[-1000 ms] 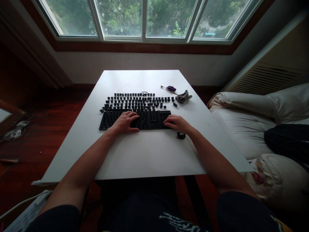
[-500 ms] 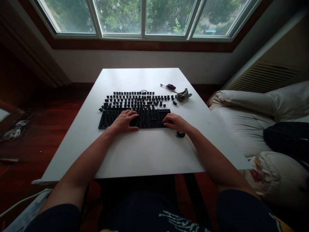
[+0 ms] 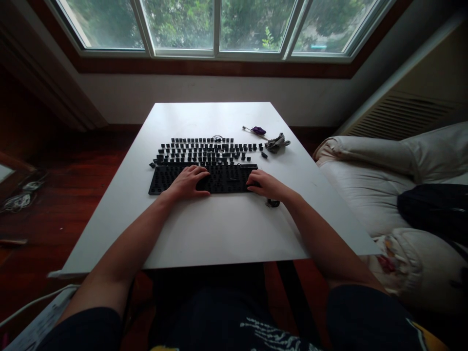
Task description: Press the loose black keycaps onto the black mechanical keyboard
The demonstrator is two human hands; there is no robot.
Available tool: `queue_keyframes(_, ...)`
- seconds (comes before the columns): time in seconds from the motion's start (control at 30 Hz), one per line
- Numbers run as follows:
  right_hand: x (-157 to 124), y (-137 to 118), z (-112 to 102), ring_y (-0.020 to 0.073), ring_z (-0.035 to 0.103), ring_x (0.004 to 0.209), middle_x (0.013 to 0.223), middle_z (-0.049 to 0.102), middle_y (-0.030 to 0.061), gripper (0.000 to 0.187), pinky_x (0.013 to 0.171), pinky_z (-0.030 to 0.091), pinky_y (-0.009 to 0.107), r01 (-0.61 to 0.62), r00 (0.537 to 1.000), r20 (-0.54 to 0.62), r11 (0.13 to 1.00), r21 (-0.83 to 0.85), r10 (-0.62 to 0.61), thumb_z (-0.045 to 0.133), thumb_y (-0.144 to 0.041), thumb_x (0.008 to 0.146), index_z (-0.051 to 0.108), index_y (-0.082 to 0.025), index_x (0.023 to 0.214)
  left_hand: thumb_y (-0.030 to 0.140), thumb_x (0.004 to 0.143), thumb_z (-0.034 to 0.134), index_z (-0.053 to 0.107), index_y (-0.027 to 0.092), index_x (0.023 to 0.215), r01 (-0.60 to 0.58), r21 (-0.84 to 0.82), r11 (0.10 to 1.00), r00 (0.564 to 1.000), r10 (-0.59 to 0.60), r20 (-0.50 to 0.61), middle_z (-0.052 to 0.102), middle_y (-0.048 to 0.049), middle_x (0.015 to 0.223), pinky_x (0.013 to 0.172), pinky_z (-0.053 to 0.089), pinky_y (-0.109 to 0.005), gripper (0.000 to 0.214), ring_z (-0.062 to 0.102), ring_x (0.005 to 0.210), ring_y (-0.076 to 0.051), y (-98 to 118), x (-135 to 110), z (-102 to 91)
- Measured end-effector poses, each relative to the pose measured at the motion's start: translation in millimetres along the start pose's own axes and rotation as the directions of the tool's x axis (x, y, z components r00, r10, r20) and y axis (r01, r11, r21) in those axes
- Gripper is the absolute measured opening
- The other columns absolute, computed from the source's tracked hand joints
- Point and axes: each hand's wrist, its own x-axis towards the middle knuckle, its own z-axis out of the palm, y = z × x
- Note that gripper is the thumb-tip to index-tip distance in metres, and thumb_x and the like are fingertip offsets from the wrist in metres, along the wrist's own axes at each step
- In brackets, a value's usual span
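A black keyboard base [image 3: 224,178] without its keycaps lies across the middle of the white table [image 3: 219,229]. My left hand [image 3: 188,182] rests flat on its left-centre part, fingers spread and stretched out. At the keyboard's right end sits my right hand [image 3: 266,185], its fingers curled over the edge; whether they grip anything is hidden. Several loose black keycaps [image 3: 204,150] are laid out in rows just behind the keyboard.
A small dark ring-shaped object [image 3: 272,203] lies under my right wrist. A purple-handled tool [image 3: 258,130] and a grey crumpled cloth [image 3: 277,143] sit at the table's back right. A cushioned white sofa [image 3: 398,195] stands to the right; wooden floor lies left.
Both hands stay on the keyboard almost unmoved. Only the view has shifted slightly.
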Motion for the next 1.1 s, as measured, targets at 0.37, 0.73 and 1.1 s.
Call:
queue_keyframes(0.37,3.7,-5.4,-5.6,0.0166,0.053,0.069,0.074,0.060,-0.0005,0.010,0.064,0.038,0.028,-0.049,0.997,0.058,0.999,0.021,0.048,0.065,-0.031,0.088,0.066,-0.021,0.089,0.061,0.078,0.076,0.058,0.027,0.142,-0.004,-0.001,1.000,1.000,0.004,-0.003,0.057,-0.0111,0.142,0.113,0.037,-0.055,0.075,0.048,0.131,-0.035,2.1,0.4,-5.1)
queue_keyframes(0.73,77.3,18.3,-14.6,0.0198,0.062,0.078,0.088,0.073,0.0040,0.014,0.070,0.040,0.029,-0.130,0.988,-0.108,0.962,-0.239,0.106,0.062,-0.025,0.088,0.074,-0.022,0.095,0.062,0.079,0.075,0.058,0.025,0.142,-0.019,0.019,1.000,1.000,0.019,-0.019,0.057,-0.0114,0.143,0.113,0.037,-0.053,0.075,0.048,0.131,-0.034,4.6,-3.2,-6.0)
queue_keyframes(1.1,126.7,15.1,-8.3,0.0210,0.065,0.093,0.111,0.075,0.0047,0.020,0.075,0.041,0.027,-0.070,0.985,0.111,0.898,-0.434,0.131,0.066,-0.021,0.091,0.077,-0.026,0.107,0.060,0.077,0.076,0.058,0.027,0.142,-0.009,0.014,1.000,1.000,0.010,-0.019,0.057,-0.0111,0.142,0.113,0.037,-0.054,0.075,0.049,0.130,-0.034,5.0,-7.0,-9.8)
